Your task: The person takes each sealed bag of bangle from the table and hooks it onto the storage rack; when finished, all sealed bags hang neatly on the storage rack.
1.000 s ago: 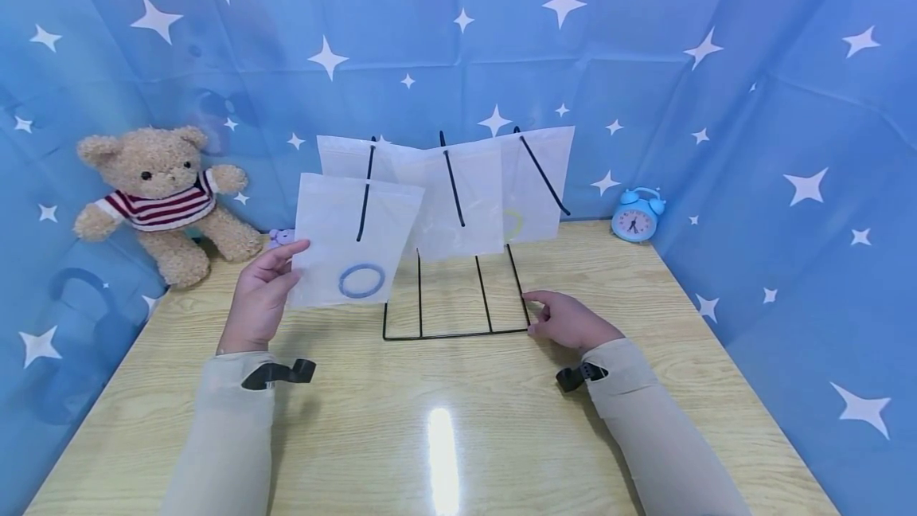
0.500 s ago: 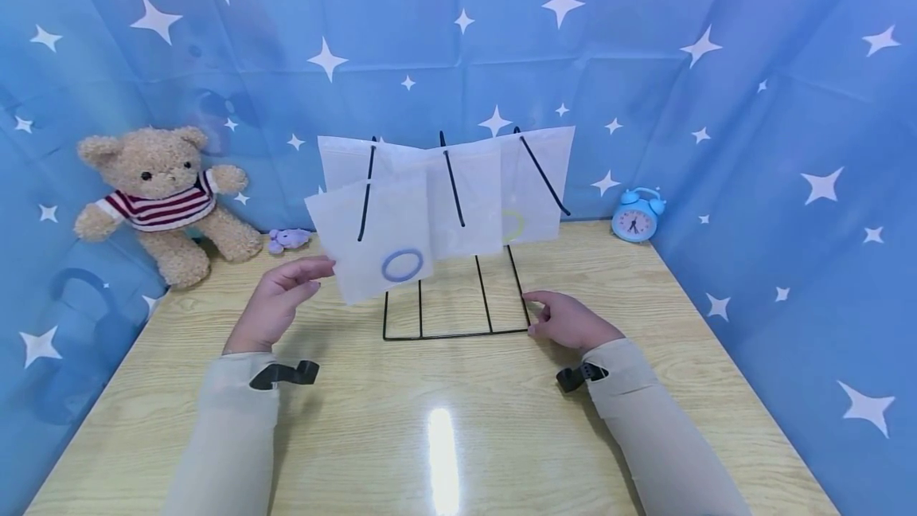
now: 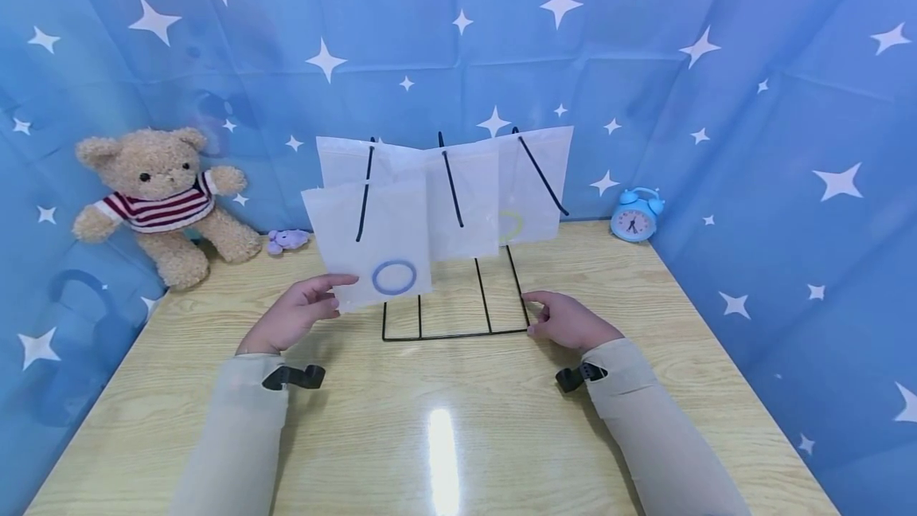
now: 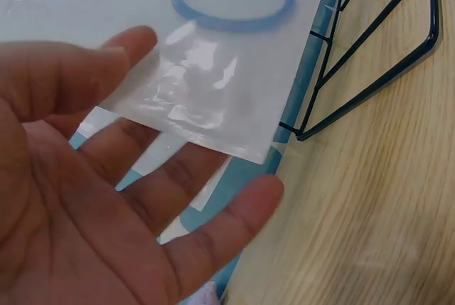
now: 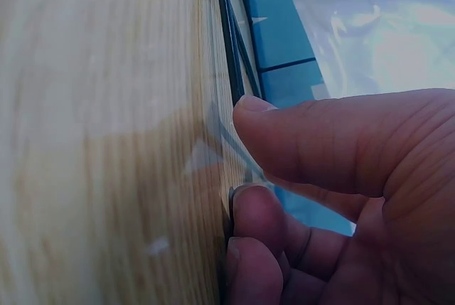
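Note:
A black wire display rack (image 3: 450,336) stands on the table, frosted plastic bags hanging from its three long hooks. The front left bag (image 3: 370,217) contains a blue ring (image 3: 394,277), like a bracelet. My left hand (image 3: 295,314) is at this bag's lower left corner, its index finger across the front. In the left wrist view, the spread middle and ring fingers (image 4: 188,173) pass behind the bag's lower edge. My right hand (image 3: 569,318) grips the rack's right base rod between thumb (image 5: 298,131) and curled fingers. The right bag (image 3: 539,173) shows a yellow-green ring (image 3: 511,225).
A teddy bear (image 3: 161,201) in a striped sweater sits at the back left, with a small purple toy (image 3: 288,240) beside it. A blue alarm clock (image 3: 634,217) stands at the back right. A starry blue curtain (image 3: 423,30) closes off the wooden table (image 3: 358,436).
The front left bag has swung right and settled to hang straighter, lower edge down. My left hand has moved right and lower, along with the bag's corner. The right hand has stayed put.

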`<state>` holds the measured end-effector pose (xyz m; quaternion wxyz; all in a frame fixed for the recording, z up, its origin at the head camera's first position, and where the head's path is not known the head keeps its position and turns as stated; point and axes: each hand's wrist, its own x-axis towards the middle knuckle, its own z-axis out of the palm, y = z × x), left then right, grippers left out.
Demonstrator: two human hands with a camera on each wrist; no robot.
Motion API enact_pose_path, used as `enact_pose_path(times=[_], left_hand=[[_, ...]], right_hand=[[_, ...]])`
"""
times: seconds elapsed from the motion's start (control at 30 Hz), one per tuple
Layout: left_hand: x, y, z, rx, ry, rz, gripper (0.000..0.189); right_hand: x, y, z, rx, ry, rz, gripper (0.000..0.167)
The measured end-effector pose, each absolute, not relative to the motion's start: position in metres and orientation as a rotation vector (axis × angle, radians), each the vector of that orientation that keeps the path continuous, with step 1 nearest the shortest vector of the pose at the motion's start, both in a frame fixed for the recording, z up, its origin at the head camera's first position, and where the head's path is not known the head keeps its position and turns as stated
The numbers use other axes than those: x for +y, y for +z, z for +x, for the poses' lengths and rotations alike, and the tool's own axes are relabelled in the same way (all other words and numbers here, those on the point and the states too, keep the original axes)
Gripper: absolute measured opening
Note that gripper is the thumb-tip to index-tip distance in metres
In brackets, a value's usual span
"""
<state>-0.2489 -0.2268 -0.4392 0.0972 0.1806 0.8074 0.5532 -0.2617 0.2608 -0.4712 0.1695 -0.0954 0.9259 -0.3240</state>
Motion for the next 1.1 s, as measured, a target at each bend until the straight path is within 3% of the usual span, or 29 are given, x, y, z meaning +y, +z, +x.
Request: enact_pose_path(times=[1.1], left_hand=[[-0.216,-0.443,-0.25,2.418,2.125,0.459,0.051]], right_hand=[[0.26,-0.473,-0.262,2.668,-0.89,-0.287,0.067]])
